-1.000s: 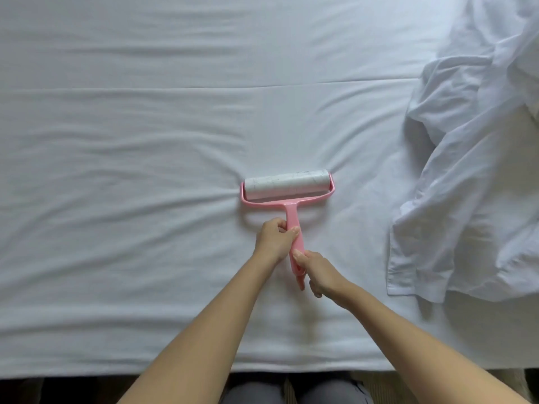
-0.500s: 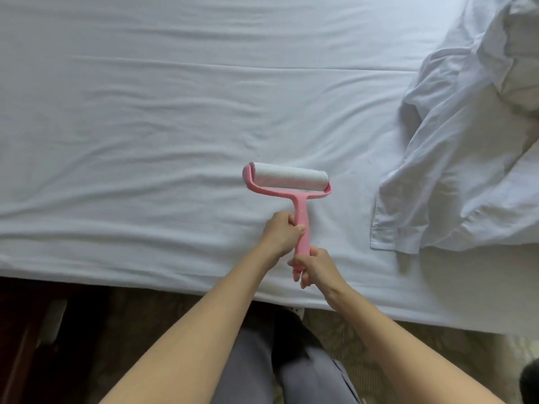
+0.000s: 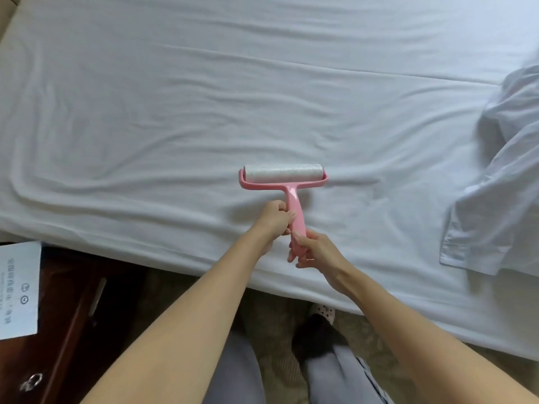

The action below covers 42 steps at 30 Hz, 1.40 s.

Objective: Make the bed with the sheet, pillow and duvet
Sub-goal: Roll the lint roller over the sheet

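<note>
Lint roller (image 3: pixel 283 174) in L hand (image 3: pixel 274 218) + R hand (image 3: pixel 310 249), prob. on sheet (image 3: pixel 145 112).

Pink lint roller (image 3: pixel 284 177), white roll, mid-frame. Dark wooden nightstand (image 3: pixel 64 330), lower left, bearing a white printed card (image 3: pixel 19 290). Patterned carpet (image 3: pixel 271 301); one perforated white slipper (image 3: pixel 322 310).

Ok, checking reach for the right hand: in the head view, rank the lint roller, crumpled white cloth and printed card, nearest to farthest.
1. lint roller: its handle is gripped by the right hand.
2. crumpled white cloth: on the bed, off to the right.
3. printed card: far left, on the dark stand.
</note>
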### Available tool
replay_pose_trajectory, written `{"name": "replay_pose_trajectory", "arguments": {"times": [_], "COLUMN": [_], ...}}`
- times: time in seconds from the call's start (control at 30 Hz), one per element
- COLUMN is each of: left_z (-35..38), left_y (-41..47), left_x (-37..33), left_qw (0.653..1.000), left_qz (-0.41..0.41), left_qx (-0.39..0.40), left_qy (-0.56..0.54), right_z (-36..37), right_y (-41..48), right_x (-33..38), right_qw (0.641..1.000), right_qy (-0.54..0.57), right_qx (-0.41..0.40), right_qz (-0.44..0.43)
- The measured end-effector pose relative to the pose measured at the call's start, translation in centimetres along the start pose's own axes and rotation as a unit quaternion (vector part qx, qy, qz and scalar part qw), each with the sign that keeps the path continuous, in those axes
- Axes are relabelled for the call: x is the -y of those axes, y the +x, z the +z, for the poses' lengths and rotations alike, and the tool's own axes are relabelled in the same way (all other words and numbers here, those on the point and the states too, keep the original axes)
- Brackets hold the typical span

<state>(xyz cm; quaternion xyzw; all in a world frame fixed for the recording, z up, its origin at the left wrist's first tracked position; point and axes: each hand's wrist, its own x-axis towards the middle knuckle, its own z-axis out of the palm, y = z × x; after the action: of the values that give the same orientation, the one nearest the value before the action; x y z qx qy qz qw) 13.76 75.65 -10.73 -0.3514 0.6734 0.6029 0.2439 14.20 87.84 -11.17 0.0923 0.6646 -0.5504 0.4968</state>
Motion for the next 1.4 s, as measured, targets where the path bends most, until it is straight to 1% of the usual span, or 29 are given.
{"name": "replay_pose_trajectory", "arguments": {"times": [0.1,0.2,0.37,0.47,0.6,0.8,0.97,1.03,1.1,1.17,1.23,1.33,1.4], "left_z": [-3.8,-8.4,-16.0,-19.1,-20.5,-20.8,-21.7,-21.7,-21.5,-21.3,-20.9,-19.8,-18.7], "left_y": [1.5,3.4,7.4,10.0,12.9,17.7,21.3,21.7,21.3,20.0,18.1,14.7,12.3], "left_x": [0.4,0.7,-0.5,-1.5,-2.8,-6.4,-10.0,-10.8,-10.8,-10.1,-8.4,-4.5,-1.2], "left_qw": [1.000,1.000,0.999,0.998,0.995,0.997,0.998,0.998,0.999,0.999,0.999,0.995,0.991], "left_qz": [-0.011,-0.020,-0.004,0.004,0.006,0.010,0.010,0.012,0.010,0.002,-0.006,-0.030,-0.066], "left_qx": [0.015,0.020,0.033,0.031,0.039,0.006,-0.024,-0.034,-0.023,0.003,0.028,0.064,0.082], "left_qy": [-0.008,-0.006,0.038,0.062,0.089,0.081,0.053,0.049,0.046,0.036,0.030,0.067,0.088], "right_z": [3.2,7.0,13.4,15.8,16.5,14.3,12.6,11.8,11.1,10.7,10.9,11.6,12.3], "right_y": [2.2,4.6,9.6,12.5,15.3,20.2,24.1,24.7,24.6,23.6,21.7,18.1,15.7], "right_x": [1.4,3.1,6.8,8.9,10.6,14.6,18.1,18.8,18.7,17.7,15.8,11.5,8.1], "right_qw": [1.000,0.999,0.994,0.992,0.988,0.986,0.988,0.991,0.994,0.996,0.997,1.000,0.999], "right_qy": [0.001,0.015,0.049,0.066,0.071,0.048,0.034,0.028,0.005,-0.026,-0.027,-0.023,-0.041], "right_qx": [-0.013,-0.046,-0.095,-0.109,-0.134,-0.162,-0.152,-0.131,-0.104,-0.080,-0.062,-0.021,0.012], "right_qz": [0.013,0.017,0.006,0.000,0.000,0.003,-0.016,-0.015,-0.022,-0.025,-0.021,-0.002,0.026]}}
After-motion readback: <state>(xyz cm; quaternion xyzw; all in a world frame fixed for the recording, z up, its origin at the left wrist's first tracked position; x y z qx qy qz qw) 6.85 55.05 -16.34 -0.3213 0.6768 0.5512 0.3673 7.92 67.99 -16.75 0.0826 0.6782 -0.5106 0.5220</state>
